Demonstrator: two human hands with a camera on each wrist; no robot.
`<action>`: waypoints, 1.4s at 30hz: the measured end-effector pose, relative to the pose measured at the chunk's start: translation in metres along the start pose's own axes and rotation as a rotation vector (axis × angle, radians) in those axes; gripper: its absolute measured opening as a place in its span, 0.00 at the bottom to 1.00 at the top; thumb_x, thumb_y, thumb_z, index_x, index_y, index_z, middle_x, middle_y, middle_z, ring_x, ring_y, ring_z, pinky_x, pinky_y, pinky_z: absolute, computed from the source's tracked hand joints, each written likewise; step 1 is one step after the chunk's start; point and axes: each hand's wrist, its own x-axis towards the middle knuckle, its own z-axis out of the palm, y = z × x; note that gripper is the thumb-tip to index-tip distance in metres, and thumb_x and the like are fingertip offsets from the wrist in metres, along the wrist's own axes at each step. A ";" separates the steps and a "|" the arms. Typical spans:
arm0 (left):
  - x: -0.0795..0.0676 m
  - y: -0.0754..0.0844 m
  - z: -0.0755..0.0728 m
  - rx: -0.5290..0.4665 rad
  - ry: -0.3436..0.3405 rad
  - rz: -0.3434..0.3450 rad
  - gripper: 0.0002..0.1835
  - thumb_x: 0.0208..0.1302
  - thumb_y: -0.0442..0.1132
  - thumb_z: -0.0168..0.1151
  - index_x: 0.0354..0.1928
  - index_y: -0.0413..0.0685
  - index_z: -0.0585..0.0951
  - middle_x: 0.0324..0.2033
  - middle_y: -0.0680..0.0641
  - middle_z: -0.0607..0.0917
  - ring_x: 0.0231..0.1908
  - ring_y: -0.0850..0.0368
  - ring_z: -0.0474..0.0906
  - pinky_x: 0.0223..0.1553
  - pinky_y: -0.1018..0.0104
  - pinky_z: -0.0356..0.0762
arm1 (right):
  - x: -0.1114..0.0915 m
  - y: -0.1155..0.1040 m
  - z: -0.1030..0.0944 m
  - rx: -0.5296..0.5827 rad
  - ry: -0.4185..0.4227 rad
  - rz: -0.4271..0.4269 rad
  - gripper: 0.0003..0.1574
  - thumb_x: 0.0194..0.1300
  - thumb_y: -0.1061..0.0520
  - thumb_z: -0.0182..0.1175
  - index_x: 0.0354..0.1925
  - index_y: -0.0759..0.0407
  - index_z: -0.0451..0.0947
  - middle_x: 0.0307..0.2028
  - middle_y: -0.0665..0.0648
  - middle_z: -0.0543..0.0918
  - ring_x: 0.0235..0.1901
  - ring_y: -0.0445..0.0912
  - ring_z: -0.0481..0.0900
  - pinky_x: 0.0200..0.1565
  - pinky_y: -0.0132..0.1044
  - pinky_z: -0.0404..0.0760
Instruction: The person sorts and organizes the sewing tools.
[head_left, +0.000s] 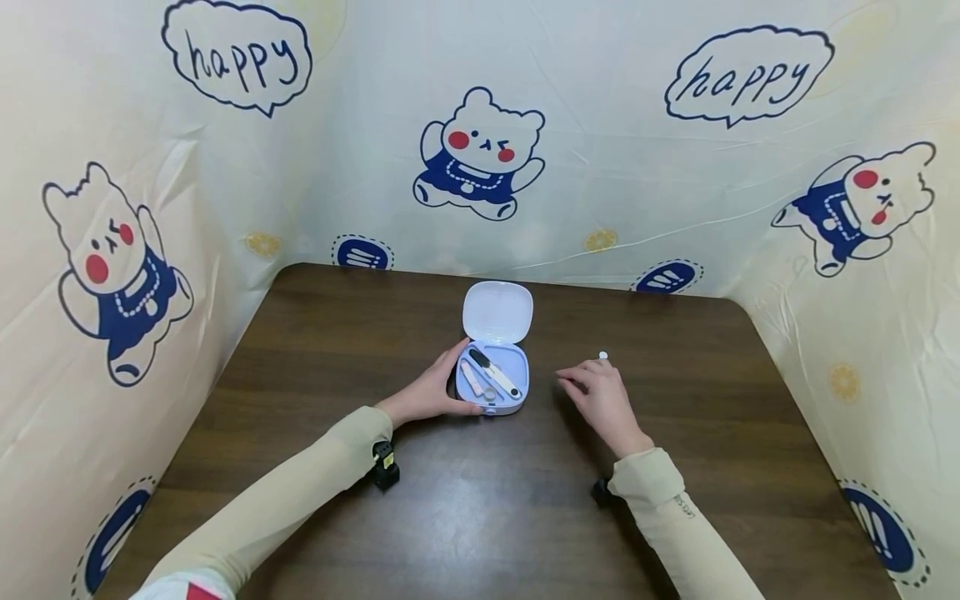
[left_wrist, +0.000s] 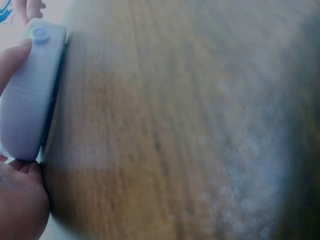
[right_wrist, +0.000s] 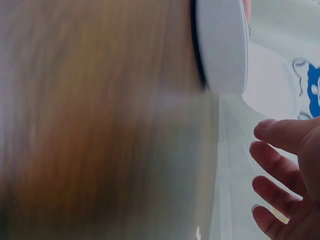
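A light-blue rounded case point(head_left: 516, 364) lies on the table with its hinged lid point(head_left: 497, 311) raised at the back. My left hand point(head_left: 431, 392) holds the case from its left side, thumb at the front near a round button point(left_wrist: 40, 35) and fingers along the far left edge. Inside lie a slim black-and-white tool point(head_left: 497, 375), a small pale pink stick point(head_left: 472, 378) and a small round item point(head_left: 490, 393); their exact kinds are unclear. To the right of the case, my right hand point(head_left: 600, 404) hovers with loosely bent fingers and nothing held.
A small white object point(head_left: 603, 356) stands on the table just behind my right hand. The dark wooden table point(head_left: 360, 333) is enclosed by a printed cloth point(head_left: 600, 183) at the back and both sides.
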 end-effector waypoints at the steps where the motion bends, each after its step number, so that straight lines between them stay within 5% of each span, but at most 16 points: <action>1: 0.000 0.000 0.000 0.000 -0.001 -0.001 0.68 0.54 0.57 0.81 0.85 0.59 0.41 0.82 0.42 0.49 0.79 0.44 0.49 0.76 0.41 0.52 | 0.000 0.003 -0.002 0.000 0.008 -0.001 0.09 0.62 0.63 0.75 0.43 0.59 0.92 0.36 0.57 0.89 0.40 0.55 0.79 0.46 0.52 0.76; 22: 0.001 0.000 -0.003 0.018 -0.002 -0.003 0.68 0.54 0.57 0.81 0.85 0.61 0.40 0.82 0.43 0.48 0.80 0.45 0.47 0.76 0.41 0.52 | 0.005 0.068 -0.032 -0.140 -0.070 0.058 0.08 0.64 0.63 0.73 0.43 0.60 0.91 0.39 0.61 0.90 0.42 0.60 0.78 0.48 0.59 0.74; 42: 0.002 0.000 0.000 0.025 -0.001 0.000 0.68 0.55 0.57 0.81 0.85 0.59 0.41 0.82 0.42 0.49 0.80 0.45 0.48 0.77 0.42 0.52 | 0.023 0.108 -0.033 -0.120 -0.229 0.117 0.10 0.68 0.61 0.70 0.47 0.61 0.90 0.42 0.61 0.89 0.42 0.57 0.78 0.47 0.57 0.78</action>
